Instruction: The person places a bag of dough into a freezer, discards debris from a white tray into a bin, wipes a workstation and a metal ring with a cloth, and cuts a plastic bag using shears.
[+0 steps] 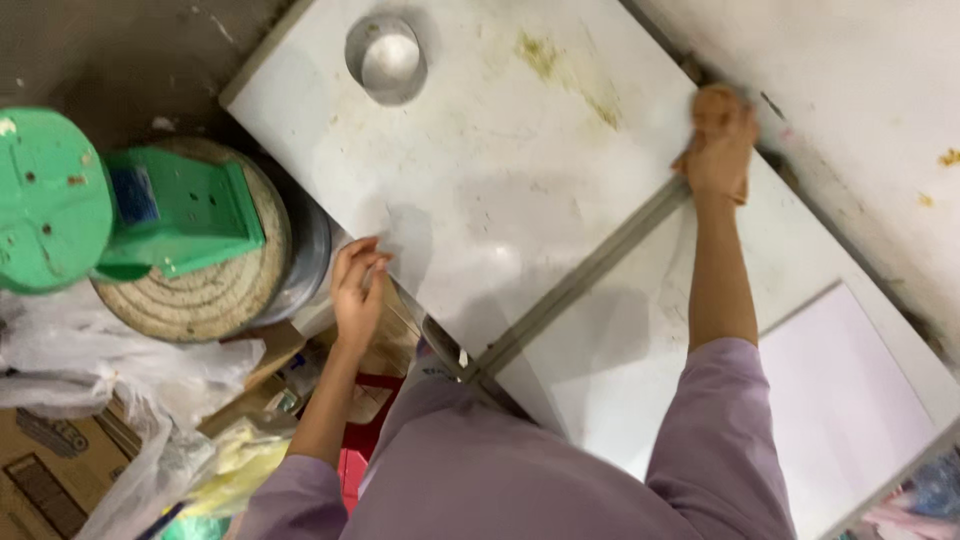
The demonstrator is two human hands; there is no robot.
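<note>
Orange-brown cleaning cloth lies bunched under the right hand at the far edge of the white, stained tabletop, right where the grey metal seam strip meets the back wall; the fingers are pressed together and clamped down on the cloth. It looks like a wiping step, with the yellow-green smears just beyond the fingertips, toward the far left, not yet reached, so a stroke that way would call for a firm sideways push along the surface. The left hand rests at the near left edge of the tabletop, fingers loosely curled and slightly apart, touching the rim and holding nothing. Ahead of those fingers the white surface is open up to a small round metal cup near the far edge. To the outer side of the left fingers, off the table's edge, a green plastic piece sits on a round woven disc, well apart from the cloth.
</note>
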